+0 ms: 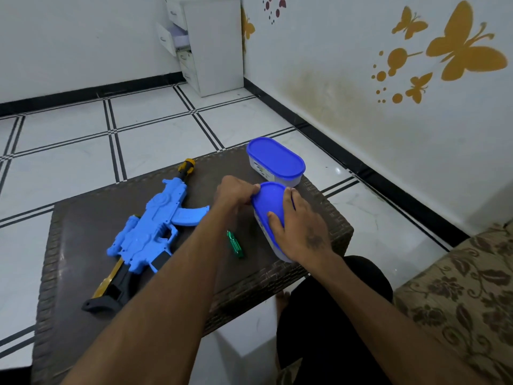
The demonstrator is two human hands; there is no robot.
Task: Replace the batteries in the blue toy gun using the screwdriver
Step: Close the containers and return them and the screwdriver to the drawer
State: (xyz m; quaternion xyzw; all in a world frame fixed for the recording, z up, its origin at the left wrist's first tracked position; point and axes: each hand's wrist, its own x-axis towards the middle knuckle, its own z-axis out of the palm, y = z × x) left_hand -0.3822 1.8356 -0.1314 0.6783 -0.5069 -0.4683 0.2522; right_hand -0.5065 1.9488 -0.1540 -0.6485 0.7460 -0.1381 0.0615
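Note:
The blue toy gun [155, 229] lies on its side on the left half of a dark brown wicker table [91, 215], its orange muzzle pointing away. A green-handled screwdriver [234, 243] lies on the table between my forearms. Both hands are on the near oval container with a blue lid [268, 202]. My left hand [236, 194] grips the lid's far left edge with curled fingers. My right hand [301, 226] lies over the lid's right side, thumb on top and fingers wrapped down the container's wall. What the container holds is hidden.
A second oval container with a blue lid [275, 162] stands at the table's far right corner, just behind the near one. A patterned sofa [460, 295] is at the right. My knee and foot [333, 295] sit below the table's near right edge. Tiled floor surrounds the table.

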